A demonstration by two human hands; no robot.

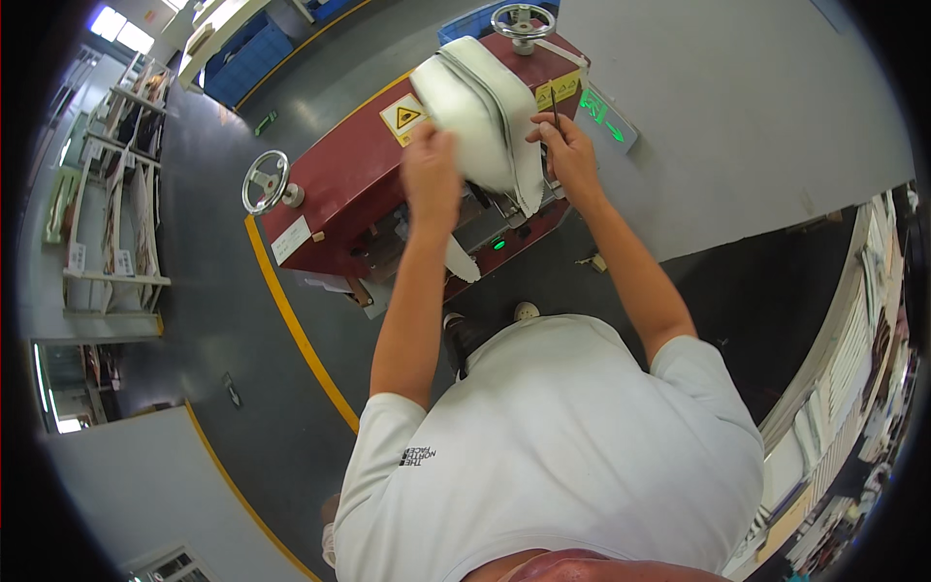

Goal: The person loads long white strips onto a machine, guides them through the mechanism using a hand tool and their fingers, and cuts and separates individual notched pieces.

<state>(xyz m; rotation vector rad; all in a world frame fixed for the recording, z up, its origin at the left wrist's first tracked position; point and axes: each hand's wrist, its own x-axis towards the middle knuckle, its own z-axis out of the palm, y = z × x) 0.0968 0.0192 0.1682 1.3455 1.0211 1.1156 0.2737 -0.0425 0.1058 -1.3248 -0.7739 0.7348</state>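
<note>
A white, rounded, padded-looking piece [470,121] with a dark stripe along it lies over the top of a dark red machine [335,179]. Its lower end narrows to a jagged-edged strip. My left hand [432,179] is at the piece's left edge, fingers curled but smeared by motion, so whether it grips anything is hidden. Close to the right edge, my right hand [569,160] is closed on a thin dark tool [555,102] pointing up and away; its exact kind does not show. Another white jagged-edged strip [462,260] hangs below the machine's front opening.
Chrome handwheels stand at the machine's left end [266,182] and far right end [524,24]. A grey panel [737,116] rises to the right. Shelving [112,213] lines the left side. Blue bins [247,63] sit at the back, and a yellow line [291,320] crosses the floor.
</note>
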